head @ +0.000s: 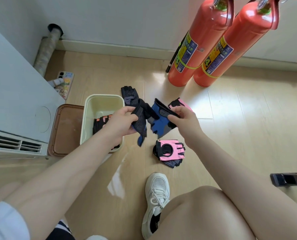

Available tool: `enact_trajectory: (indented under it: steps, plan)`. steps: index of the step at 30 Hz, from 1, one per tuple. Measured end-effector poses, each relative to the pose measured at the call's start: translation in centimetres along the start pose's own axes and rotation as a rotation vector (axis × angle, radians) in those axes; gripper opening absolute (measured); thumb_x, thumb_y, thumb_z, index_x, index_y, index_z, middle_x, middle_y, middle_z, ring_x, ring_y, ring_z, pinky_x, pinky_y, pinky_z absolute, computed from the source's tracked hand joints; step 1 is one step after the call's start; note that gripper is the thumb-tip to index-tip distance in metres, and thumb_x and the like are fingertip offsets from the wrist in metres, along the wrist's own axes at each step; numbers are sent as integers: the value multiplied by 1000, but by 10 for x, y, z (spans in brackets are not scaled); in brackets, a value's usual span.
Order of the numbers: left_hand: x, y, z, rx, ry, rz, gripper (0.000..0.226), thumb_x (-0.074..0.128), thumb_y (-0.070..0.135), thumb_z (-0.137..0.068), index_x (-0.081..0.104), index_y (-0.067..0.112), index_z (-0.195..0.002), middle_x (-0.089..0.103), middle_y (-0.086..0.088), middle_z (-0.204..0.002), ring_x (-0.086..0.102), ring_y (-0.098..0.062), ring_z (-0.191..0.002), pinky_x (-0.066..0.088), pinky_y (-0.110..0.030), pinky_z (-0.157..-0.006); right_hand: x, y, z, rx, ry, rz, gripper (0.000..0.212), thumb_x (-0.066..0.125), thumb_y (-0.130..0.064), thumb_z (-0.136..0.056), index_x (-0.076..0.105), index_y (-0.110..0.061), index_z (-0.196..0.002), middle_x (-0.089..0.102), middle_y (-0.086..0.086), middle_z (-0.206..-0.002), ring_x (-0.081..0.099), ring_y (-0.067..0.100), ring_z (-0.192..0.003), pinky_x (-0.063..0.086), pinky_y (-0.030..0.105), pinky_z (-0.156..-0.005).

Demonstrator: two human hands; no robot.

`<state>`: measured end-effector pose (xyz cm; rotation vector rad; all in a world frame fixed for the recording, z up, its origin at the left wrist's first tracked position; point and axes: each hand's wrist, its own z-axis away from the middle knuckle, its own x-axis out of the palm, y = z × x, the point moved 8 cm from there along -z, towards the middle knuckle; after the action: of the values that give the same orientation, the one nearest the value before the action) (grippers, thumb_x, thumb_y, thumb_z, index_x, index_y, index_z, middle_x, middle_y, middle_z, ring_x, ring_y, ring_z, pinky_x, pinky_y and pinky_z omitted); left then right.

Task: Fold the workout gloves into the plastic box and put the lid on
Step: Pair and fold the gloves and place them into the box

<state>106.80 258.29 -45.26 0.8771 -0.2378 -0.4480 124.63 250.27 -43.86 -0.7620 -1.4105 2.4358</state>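
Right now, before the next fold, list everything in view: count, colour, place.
blue and black gloves: apparently two, held between both hands above the floor
pink gloves: two, one near the shoe, one behind the right hand
dark glove: one, on the floor beyond the box
black and orange glove: count unclear, inside the box
plastic box: one, cream, open
lid: one, brown, on the floor left of the box
fire extinguishers: two, red, by the wall
phone: one, patterned case
shoe: one, white
left hand: grip on a glove
right hand: grip on a glove
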Motion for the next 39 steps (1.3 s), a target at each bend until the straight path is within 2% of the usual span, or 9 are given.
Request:
enact_trajectory:
  steps: [3, 8, 11, 15, 20, 26, 28, 34, 39]
  plan:
    - [-19, 3, -6, 44, 93, -43, 25, 43, 4, -91, 57, 16, -108, 64, -6, -90, 63, -18, -82, 55, -29, -70, -17, -21, -3, -139, -75, -11, 19, 52, 1, -87, 62, -13, -96, 59, 10, -94, 56, 9, -71, 45, 15, -62]
    - [-24, 9, -9, 105, 24, -69, 26, 47, 7, -91, 60, 15, -111, 66, -6, -93, 65, -19, -82, 56, -27, -74, 23, -33, 15, -148, -639, 65, 31, 55, 8, -85, 65, -21, -91, 68, -6, -84, 62, 8, -78, 52, 20, -70]
    - [-7, 11, -2, 139, -115, -112, 24, 47, 6, -91, 63, 23, -97, 67, -2, -88, 65, -15, -79, 57, -21, -69, 37, -36, 8, -251, -486, 243, 29, 66, -4, -80, 58, -30, -90, 65, 13, -93, 57, 15, -71, 52, 34, -67]
    - [7, 0, 5, 126, -216, -106, 26, 43, 13, -94, 61, 26, -106, 67, -2, -94, 63, -15, -84, 53, -25, -76, 27, -39, -1, -328, -223, 115, 30, 68, -6, -79, 52, -26, -95, 59, -9, -93, 58, 1, -68, 51, 19, -70]
    - [10, -11, 4, 147, -210, -6, 33, 30, 22, -99, 51, 17, -124, 62, -7, -108, 59, -18, -92, 53, -19, -70, 37, -27, -4, -128, -336, -291, 20, 62, 3, -82, 62, -16, -76, 69, -7, -69, 65, 12, -68, 55, 25, -69]
    - [1, -16, 2, 189, -190, 135, 32, 28, 17, -99, 58, 28, -103, 66, 6, -92, 64, 2, -69, 50, -17, -65, 50, -31, -19, -209, -190, -7, 23, 71, -14, -77, 58, -32, -71, 53, -8, -99, 52, 15, -93, 48, 26, -82]
    - [-3, -14, 5, 209, -190, 137, 33, 28, 18, -99, 59, 29, -97, 66, 8, -89, 63, 3, -70, 50, -15, -65, 60, -36, -17, -247, -268, -31, 25, 67, -8, -80, 53, -28, -80, 51, -8, -115, 50, 3, -107, 43, 7, -84]
    - [-14, -5, 5, 160, -285, -32, 44, 23, 45, -96, 55, 16, -86, 70, 8, -80, 65, -8, -74, 49, -18, -67, 100, -15, -23, -56, -677, -34, 50, 57, -14, -89, 34, -26, -132, 58, 7, -117, 57, 22, -105, 50, 35, -89]
    - [-28, -1, -10, 167, -86, -438, 18, 64, 38, -78, 55, 25, -85, 69, -3, -83, 66, -21, -80, 52, -42, -76, 123, -24, -29, -164, -692, 172, 14, 64, -16, -84, 60, -15, -98, 63, -2, -86, 57, 12, -82, 46, 31, -80]
